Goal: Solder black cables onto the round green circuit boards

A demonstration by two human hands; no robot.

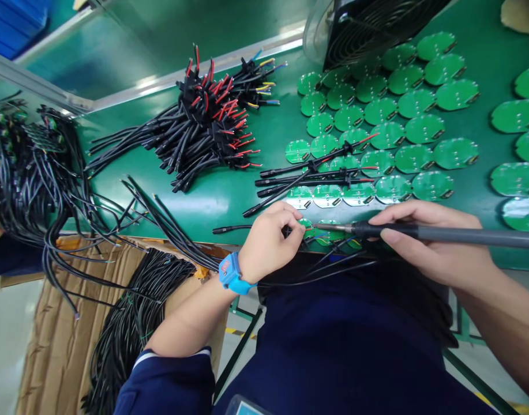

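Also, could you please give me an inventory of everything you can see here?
Workbench: one, green, centre
Round circuit boards: many, green, right half
Red-ended cables: large pile, black, left of the boards
Yellow-and-blue-ended cables: bunch, black, beside that pile
Loose cables: several, black, partly over boards
Cable tangle: many, black, far left
Cable bundle: one, black, lower left
Cardboard: brown, lower left
Fan: one, black, top
Bin: one, blue, top left
Pen-shaped iron: one, dark, right hand
Held cable: one, black, left hand
Another person's sleeve: one, navy, left edge
Wristband: one, blue, left wrist
Left hand, right hand: bare, over the bench's near edge
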